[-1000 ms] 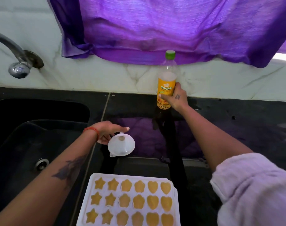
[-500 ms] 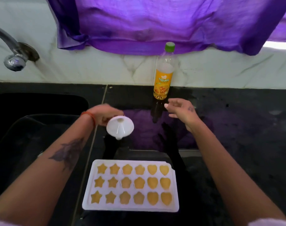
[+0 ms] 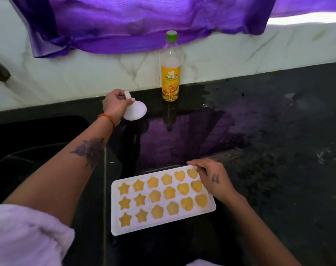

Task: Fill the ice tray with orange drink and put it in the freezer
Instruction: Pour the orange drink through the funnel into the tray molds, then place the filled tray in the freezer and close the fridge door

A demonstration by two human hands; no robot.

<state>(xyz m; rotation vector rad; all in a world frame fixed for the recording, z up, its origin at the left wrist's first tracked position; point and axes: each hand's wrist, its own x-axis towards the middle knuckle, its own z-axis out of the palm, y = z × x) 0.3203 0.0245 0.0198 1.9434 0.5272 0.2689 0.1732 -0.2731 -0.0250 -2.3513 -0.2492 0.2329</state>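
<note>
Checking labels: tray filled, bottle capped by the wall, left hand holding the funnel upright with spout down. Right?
Not quite. The head view shows the left hand holding the funnel inverted, spout up and wide mouth down. The rest stands: the tray is filled and the capped bottle stands by the wall.

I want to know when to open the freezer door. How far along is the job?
Filling looks done: all the ice tray moulds hold orange drink, and the capped bottle stands at the wall. In hand: the left hand holds the funnel; the right hand touches the tray's far corner. Left: carrying it to the freezer.
</note>
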